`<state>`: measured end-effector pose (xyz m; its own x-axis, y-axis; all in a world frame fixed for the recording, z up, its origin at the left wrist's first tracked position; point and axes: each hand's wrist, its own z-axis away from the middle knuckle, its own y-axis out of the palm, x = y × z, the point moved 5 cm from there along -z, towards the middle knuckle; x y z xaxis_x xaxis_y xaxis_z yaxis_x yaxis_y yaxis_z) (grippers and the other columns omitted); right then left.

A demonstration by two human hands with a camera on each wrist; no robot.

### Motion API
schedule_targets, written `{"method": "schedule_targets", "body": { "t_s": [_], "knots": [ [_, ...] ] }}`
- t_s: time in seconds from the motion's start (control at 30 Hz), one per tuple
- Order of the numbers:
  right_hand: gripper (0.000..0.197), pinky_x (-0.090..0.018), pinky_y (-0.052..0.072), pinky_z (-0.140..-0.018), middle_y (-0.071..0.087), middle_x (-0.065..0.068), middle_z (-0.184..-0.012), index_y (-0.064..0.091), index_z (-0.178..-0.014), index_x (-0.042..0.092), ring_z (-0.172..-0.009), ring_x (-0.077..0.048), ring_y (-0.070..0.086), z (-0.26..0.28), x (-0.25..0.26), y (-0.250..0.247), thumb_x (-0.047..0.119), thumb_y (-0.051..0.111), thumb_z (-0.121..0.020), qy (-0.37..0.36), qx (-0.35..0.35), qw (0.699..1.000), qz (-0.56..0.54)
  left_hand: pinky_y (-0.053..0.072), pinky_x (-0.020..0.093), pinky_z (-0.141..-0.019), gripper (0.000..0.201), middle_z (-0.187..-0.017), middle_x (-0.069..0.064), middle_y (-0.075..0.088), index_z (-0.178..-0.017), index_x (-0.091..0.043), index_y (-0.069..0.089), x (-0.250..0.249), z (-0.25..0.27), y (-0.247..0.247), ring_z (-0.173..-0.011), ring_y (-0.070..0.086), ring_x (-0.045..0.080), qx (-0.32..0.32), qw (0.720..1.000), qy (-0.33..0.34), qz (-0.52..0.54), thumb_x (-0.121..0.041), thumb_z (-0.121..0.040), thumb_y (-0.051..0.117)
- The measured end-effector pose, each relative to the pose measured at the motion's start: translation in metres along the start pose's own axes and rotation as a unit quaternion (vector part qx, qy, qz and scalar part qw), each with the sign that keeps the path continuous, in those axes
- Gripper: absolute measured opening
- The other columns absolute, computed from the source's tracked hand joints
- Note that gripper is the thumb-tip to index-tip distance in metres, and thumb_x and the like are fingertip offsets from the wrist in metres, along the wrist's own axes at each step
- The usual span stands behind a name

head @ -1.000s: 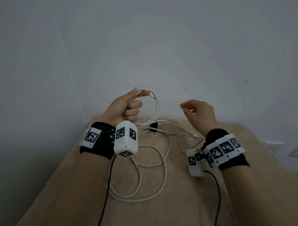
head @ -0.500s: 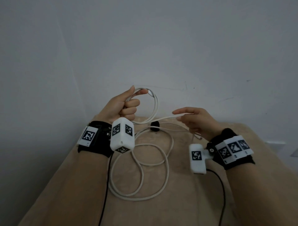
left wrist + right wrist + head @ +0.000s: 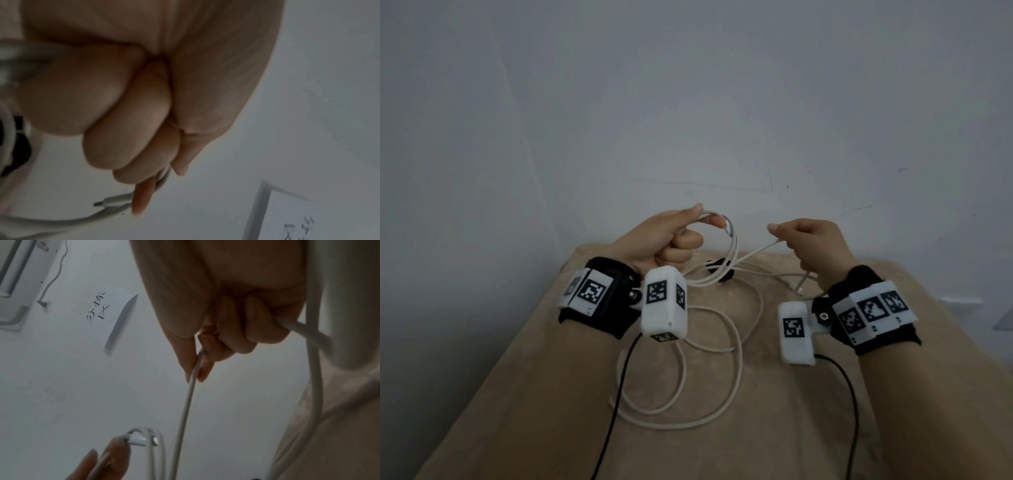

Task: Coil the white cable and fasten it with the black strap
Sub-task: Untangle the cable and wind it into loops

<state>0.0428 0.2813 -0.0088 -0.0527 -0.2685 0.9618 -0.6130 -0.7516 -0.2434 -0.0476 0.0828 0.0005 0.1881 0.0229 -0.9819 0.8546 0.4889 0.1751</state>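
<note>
The white cable [image 3: 736, 359] lies in loose loops on the beige cloth. My left hand [image 3: 674, 240] is raised and pinches a small hanging loop of the cable between thumb and forefinger, with one plug end [image 3: 728, 229] sticking out. In the left wrist view the same plug [image 3: 111, 201] shows below the curled fingers. My right hand [image 3: 804, 243] grips another stretch of the cable [image 3: 185, 410] that runs down toward the left hand's loop. The black strap [image 3: 719, 270] sits on the cable near the far edge of the cloth, between the hands. A second plug [image 3: 799, 289] hangs below the right hand.
The beige cloth-covered surface [image 3: 756, 428] ends at a grey-white wall [image 3: 688, 102] just behind the hands. Black leads [image 3: 616, 407] run from the wrist cameras toward me. A sheet of paper with writing [image 3: 104, 313] hangs on the wall.
My right hand moved toward the left hand, closed on a stretch of the cable and lifted it off the cloth. The left hand kept its hold on the small loop.
</note>
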Motion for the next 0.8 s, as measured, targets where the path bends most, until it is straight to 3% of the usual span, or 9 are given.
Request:
{"method": "schedule_targets", "body": {
  "t_s": [0.1, 0.2, 0.3, 0.47, 0.8],
  "knots": [
    [0.022, -0.017, 0.027, -0.036, 0.043, 0.014, -0.041, 0.064, -0.066, 0.015, -0.036, -0.004, 0.032, 0.004, 0.012, 0.0, 0.027, 0.074, -0.081, -0.038, -0.008, 0.999, -0.014, 0.01, 0.01, -0.033, 0.037, -0.046, -0.012, 0.022, -0.099, -0.014, 0.061, 0.005, -0.005, 0.005, -0.031, 0.017, -0.001, -0.012, 0.999, -0.017, -0.034, -0.036, -0.101, 0.031],
    [0.018, -0.016, 0.028, -0.036, 0.043, 0.017, -0.035, 0.066, -0.072, 0.011, -0.032, -0.002, 0.032, 0.008, 0.021, 0.006, 0.024, 0.07, -0.084, -0.054, 0.023, 0.998, -0.005, 0.01, 0.01, -0.034, 0.036, -0.046, -0.011, 0.02, -0.099, -0.014, 0.06, 0.005, -0.006, 0.006, -0.032, 0.015, 0.0, -0.034, 0.998, -0.018, -0.059, -0.036, -0.101, 0.032],
    [0.013, -0.017, 0.029, -0.039, 0.051, 0.008, -0.051, 0.071, -0.086, 0.006, -0.035, -0.002, 0.033, 0.01, 0.028, 0.013, 0.017, 0.064, -0.088, -0.059, 0.048, 0.997, 0.003, 0.012, 0.009, -0.033, 0.036, -0.046, -0.011, 0.019, -0.1, -0.013, 0.059, 0.006, -0.008, 0.003, -0.032, 0.014, 0.0, -0.063, 0.996, -0.015, -0.066, -0.036, -0.102, 0.032],
    [0.021, -0.013, 0.035, -0.039, 0.067, -0.005, -0.073, 0.067, -0.095, 0.009, -0.036, -0.004, 0.043, 0.015, 0.039, 0.027, 0.003, 0.047, -0.094, -0.094, 0.067, 0.993, -0.011, 0.013, 0.01, -0.034, 0.036, -0.047, -0.01, 0.019, -0.104, -0.013, 0.058, 0.007, -0.012, 0.004, -0.033, 0.013, 0.002, -0.086, 0.991, -0.006, -0.105, -0.037, -0.102, 0.03],
    [0.022, -0.015, 0.038, -0.041, 0.071, 0.0, -0.086, 0.06, -0.109, 0.014, -0.049, -0.007, 0.06, 0.02, 0.037, 0.038, 0.007, 0.043, -0.097, -0.074, 0.098, 0.992, -0.033, 0.014, 0.011, -0.037, 0.039, -0.045, -0.011, 0.023, -0.104, -0.007, 0.061, 0.002, -0.012, 0.016, -0.034, 0.015, 0.004, -0.063, 0.975, 0.01, -0.212, -0.034, -0.102, 0.032]
  ]
}}
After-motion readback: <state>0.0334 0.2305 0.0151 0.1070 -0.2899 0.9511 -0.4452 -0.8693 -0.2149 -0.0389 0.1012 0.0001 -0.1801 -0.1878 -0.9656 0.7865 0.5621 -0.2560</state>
